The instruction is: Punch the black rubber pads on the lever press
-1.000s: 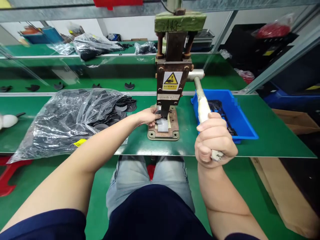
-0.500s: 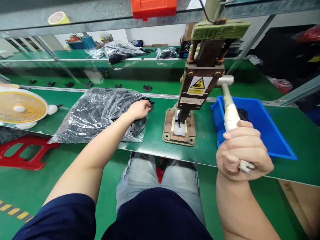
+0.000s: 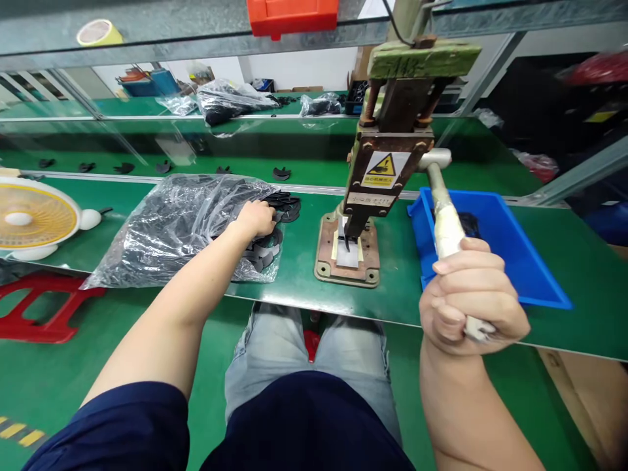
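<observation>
My right hand (image 3: pixel 471 301) is wrapped round the pale lever handle (image 3: pixel 441 212) of a hand press (image 3: pixel 387 157) that stands on the green bench. The press has a brown body, a green top block and a yellow warning label. Its rusty base plate (image 3: pixel 326 258) holds a light pad under the ram. My left hand (image 3: pixel 256 218) reaches left, fingers curled down onto a pile of flat black parts (image 3: pixel 275 216) that spill from the mouth of a clear plastic bag (image 3: pixel 171 222). What those fingers hold is hidden.
A blue bin (image 3: pixel 520 261) with some black parts sits right of the press. A yellow fan (image 3: pixel 29 219) stands at the far left, a red stool (image 3: pixel 44 307) below it. Loose black parts lie on the belt (image 3: pixel 147 154) behind. Bags sit further back.
My left hand left the press base and moved left to the black parts at the bag's mouth. The view swung left. My right hand kept its grip on the lever.
</observation>
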Tool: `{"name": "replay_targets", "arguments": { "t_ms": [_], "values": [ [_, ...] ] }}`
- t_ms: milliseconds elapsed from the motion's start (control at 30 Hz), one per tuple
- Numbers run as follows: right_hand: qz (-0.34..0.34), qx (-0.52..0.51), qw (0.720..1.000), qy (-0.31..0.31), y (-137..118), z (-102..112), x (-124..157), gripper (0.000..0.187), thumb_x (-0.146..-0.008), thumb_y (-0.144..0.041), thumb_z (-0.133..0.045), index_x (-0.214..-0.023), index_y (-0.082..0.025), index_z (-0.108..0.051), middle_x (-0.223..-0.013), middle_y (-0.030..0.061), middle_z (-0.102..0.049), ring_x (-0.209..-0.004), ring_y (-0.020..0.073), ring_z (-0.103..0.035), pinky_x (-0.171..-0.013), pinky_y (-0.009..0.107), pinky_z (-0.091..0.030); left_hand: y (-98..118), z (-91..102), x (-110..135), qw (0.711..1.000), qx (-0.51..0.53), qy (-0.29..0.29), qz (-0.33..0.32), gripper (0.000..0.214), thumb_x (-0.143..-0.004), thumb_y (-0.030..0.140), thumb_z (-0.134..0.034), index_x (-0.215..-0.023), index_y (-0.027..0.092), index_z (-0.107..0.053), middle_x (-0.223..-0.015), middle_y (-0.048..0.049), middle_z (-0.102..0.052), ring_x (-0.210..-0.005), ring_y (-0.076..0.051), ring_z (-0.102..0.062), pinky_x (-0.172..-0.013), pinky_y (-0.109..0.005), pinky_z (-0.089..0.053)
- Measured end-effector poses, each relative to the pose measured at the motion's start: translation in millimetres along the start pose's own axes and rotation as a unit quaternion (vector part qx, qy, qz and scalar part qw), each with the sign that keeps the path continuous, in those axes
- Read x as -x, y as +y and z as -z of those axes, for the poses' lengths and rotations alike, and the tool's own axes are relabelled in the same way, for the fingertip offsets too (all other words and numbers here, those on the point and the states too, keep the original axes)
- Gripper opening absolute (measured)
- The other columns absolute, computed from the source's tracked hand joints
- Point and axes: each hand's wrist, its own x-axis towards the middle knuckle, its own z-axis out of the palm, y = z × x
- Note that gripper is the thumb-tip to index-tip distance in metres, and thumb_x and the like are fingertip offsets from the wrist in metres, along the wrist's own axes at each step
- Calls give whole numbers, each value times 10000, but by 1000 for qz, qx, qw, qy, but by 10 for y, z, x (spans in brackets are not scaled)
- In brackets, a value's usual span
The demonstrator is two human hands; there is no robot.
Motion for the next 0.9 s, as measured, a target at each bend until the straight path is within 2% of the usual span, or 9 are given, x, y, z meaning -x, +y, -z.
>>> {"name": "replay_targets", "arguments": {
  "t_ms": [167, 333, 433, 533, 667, 767, 900],
  "values": [
    [2, 21, 1000, -12, -24, -12, -12, 393, -874, -466, -755, -596, -254, -576, -584, -59, -574, -738, 160, -687, -1024, 556, -570, 10, 58, 111, 999, 17, 8, -49, 453, -933, 484, -669, -1300, 234, -757, -1400, -156, -683, -1319, -371, -583, -1083, -464, -469],
    [9, 16, 1000, -22, -37, -11, -19, 335, -883, -433, -743, -642, -256, -593, -627, -66, -603, -773, 158, -703, -1047, 556, -565, 43, 82, 195, 993, 13, 44, -111, 351, -890, 398, -744, -1205, 244, -770, -1414, -139, -631, -1384, -376, -508, -1136, -503, -415],
    [15, 24, 999, -30, -48, 0, -20, 302, -902, -429, -723, -680, -261, -604, -652, -64, -614, -789, 159, -701, -1057, 561, -561, 59, 88, 206, 987, 2, 53, -151, 270, -917, 342, -706, -1159, 240, -768, -1347, -127, -657, -1332, -344, -565, -1149, -474, -404],
    [11, 22, 999, -41, -54, 11, -22, 270, -895, -408, -722, -693, -268, -608, -662, -64, -629, -793, 166, -698, -1055, 561, -555, 100, 109, 236, 983, -16, 29, -182, 257, -987, 274, -579, -1170, 235, -755, -1200, -119, -696, -1155, -302, -669, -1031, -411, -471],
    [18, 15, 999, -44, -53, 7, -26, 280, -889, -382, -731, -683, -257, -588, -658, -57, -622, -792, 171, -690, -1054, 544, -546, 273, 170, 348, 983, 15, 45, -178, 354, -1046, 272, -477, -1329, 249, -689, -1250, -124, -694, -1021, -277, -726, -851, -364, -514],
    [19, 20, 999, -31, -52, -6, -24, 312, -904, -400, -727, -677, -252, -571, -653, -64, -606, -785, 164, -683, -1048, 536, -549, 482, 211, 426, 977, 63, 61, -194, 429, -1034, 259, -509, -1453, 233, -600, -1297, -128, -715, -1085, -297, -734, -878, -368, -532],
    [16, 28, 999, -37, -53, -5, -21, 322, -906, -415, -723, -674, -252, -568, -644, -61, -591, -784, 170, -685, -1049, 551, -550, 772, 195, 473, 964, 135, 41, -227, 425, -998, 191, -551, -1419, 224, -596, -1283, -110, -749, -1167, -285, -724, -948, -354, -539]
  ]
}}
